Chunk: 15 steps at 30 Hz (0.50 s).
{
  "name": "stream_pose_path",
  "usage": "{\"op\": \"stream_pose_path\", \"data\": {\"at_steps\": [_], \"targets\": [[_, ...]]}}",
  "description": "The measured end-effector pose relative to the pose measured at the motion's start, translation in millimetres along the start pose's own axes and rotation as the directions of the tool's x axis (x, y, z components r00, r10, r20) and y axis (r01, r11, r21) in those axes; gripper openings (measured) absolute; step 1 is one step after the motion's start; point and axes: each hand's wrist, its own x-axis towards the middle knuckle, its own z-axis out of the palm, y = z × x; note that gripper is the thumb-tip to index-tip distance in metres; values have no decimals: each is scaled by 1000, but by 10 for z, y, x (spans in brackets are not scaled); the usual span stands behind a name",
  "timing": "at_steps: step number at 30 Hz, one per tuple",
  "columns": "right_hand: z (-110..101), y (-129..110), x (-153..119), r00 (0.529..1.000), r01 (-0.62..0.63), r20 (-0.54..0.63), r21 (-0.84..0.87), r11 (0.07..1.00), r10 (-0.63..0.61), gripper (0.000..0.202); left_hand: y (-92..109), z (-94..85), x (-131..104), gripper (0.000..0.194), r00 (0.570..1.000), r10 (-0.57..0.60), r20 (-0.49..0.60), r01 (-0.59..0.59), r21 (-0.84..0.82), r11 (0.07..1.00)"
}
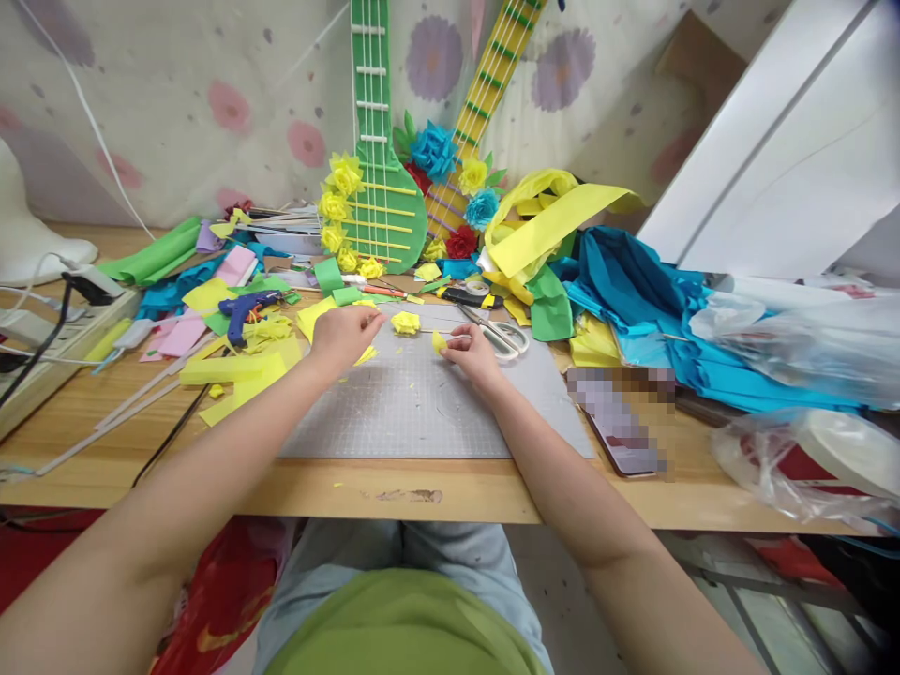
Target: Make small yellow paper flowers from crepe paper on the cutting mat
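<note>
A small yellow paper flower (406, 323) on a thin stick is over the grey cutting mat (422, 417), between my two hands. The stick runs right toward the fingers of my right hand (472, 354); whether they also grip it I cannot tell. Those fingers pinch a small yellow paper petal (439, 342). Left of the flower, apart from it, my left hand (346, 335) has its fingertips pressed together, and what they hold, if anything, is hidden. White-handled scissors (507, 341) lie beside my right hand. Yellow paper scraps (366, 355) lie near my left hand.
A green paper lute shape (388, 220) and a yellow one (448, 208), with paper flowers, lean at the back. A blue glue gun (246, 311), a cutter knife (470, 298) and yellow paper strips (243, 370) lie around. A phone (619, 422) and blue paper (633, 272) are right.
</note>
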Motion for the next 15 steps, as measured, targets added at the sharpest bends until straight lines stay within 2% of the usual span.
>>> {"op": "stream_pose_path", "data": {"at_steps": [2,5,7,10,13,15], "targets": [[-21,1,4,999,10,41,-55,998,-7,39,83,128,63,23,997,-71,17,70,22,997],[-26,7,19,997,31,77,-94,995,-23,38,87,338,73,16,996,-71,47,77,-153,985],[-10,11,30,996,48,84,-109,993,-39,37,46,486,30,34,986,-27,166,76,-299,951],[36,16,39,993,85,89,-170,982,-70,35,-3,671,-74,40,950,-13,313,136,-373,918],[93,22,35,987,135,115,-234,963,-110,32,-3,752,-152,33,936,-4,351,159,-412,897],[128,26,27,981,159,149,-241,957,-126,32,11,735,-165,26,935,-26,353,186,-426,885]]}}
